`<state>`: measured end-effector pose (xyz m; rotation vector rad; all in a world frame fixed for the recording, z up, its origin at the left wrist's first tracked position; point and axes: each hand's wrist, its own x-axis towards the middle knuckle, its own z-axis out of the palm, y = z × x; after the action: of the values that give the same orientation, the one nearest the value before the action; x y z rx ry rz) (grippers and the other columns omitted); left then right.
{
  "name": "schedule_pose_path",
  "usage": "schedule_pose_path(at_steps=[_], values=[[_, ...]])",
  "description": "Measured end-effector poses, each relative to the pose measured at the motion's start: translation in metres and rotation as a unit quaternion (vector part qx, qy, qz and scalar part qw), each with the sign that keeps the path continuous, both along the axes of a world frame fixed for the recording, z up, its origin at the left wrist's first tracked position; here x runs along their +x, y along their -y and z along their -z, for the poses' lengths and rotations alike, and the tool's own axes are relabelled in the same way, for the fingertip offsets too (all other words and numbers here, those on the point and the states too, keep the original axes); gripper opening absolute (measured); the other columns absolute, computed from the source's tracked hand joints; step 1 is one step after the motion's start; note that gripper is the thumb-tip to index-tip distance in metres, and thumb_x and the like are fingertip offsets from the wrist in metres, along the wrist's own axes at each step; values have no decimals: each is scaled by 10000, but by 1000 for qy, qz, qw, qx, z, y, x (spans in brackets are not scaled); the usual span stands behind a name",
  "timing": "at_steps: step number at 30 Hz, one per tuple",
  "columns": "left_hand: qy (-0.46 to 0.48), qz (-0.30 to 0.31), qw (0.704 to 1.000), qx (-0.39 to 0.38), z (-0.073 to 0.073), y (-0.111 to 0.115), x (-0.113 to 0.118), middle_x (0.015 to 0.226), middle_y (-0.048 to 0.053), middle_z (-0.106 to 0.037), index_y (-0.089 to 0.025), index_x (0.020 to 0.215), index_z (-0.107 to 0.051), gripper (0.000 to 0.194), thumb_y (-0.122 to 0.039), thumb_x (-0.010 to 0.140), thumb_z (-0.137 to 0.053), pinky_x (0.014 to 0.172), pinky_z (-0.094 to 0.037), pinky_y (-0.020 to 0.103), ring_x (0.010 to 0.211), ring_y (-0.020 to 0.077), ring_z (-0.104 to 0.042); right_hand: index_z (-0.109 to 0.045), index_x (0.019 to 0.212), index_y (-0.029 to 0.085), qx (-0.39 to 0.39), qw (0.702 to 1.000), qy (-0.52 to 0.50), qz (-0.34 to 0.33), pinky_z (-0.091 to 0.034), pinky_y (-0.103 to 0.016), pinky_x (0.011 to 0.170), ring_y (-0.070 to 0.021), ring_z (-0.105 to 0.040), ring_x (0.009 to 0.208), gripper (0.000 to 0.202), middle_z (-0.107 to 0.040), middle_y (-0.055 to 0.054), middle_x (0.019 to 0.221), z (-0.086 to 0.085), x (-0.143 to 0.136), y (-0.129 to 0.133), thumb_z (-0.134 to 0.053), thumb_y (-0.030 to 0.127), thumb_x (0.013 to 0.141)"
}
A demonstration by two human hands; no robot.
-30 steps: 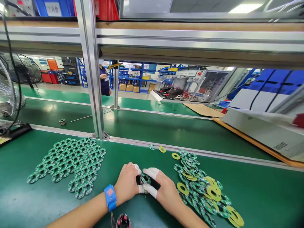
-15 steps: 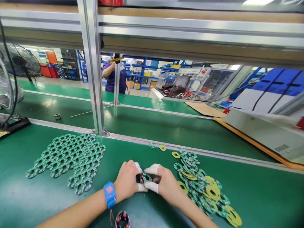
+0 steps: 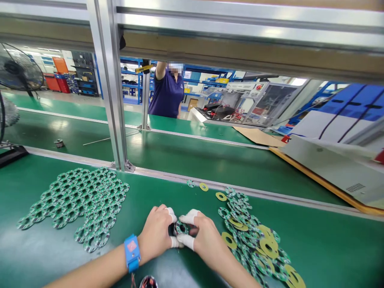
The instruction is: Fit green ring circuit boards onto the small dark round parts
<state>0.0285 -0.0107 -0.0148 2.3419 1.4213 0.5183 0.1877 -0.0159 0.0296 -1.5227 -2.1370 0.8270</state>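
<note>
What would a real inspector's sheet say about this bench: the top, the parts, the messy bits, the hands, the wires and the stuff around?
Surface: green benchtop, smooth-looking, with some shine.
Job's things: small round part in the hands; green rings spread in a flat group on the left.
Clutter: loose heap of green rings on the right, mixed with yellow rings.
Grippers: left hand and right hand, white covers on some digits, both pinching the small round part.
Cables: thin wire below the blue wristband; where it leads is out of view.
Surroundings: metal post, fan, co-worker behind.
</note>
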Motion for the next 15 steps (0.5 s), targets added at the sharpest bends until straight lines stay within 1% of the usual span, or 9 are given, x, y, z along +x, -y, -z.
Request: schedule_pose_path(at_steps=[4,9,12,15], values=[[1,5,1000,4,-2,0,0,836,25,-601,-199,763,-590,417,-614,729,-579,667,-298,317,831,200,-482,-714,859,185,-14,1000,-10,-8,-477,-255,599,-185,-559,690,252,-582,-32,788,0,1,-1,-694,77,632],[-4,-5,1000,10,-3,2,0,811,31,-597,-186,731,-582,423,-609,732,-578,668,-303,316,819,199,-488,-683,834,159,10,1000,3,5,-482,-291,637,-221,-557,747,217,-587,-49,793,1,-3,1,-710,106,625],[-5,-5,1000,20,-2,2,1,816,27,-599,-188,743,-588,406,-594,727,-596,667,-303,317,815,195,-491,-670,861,159,0,999,-32,-1,-489,-284,624,-213,-557,745,235,-593,-55,827,4,-2,2,-691,123,630],[-7,-1,1000,31,-1,1,1,812,29,-595,-186,744,-591,420,-606,736,-581,670,-307,318,815,195,-493,-667,888,179,1,998,-57,-9,-496,-292,613,-216,-557,748,233,-596,-59,850,8,3,1,-670,198,656]])
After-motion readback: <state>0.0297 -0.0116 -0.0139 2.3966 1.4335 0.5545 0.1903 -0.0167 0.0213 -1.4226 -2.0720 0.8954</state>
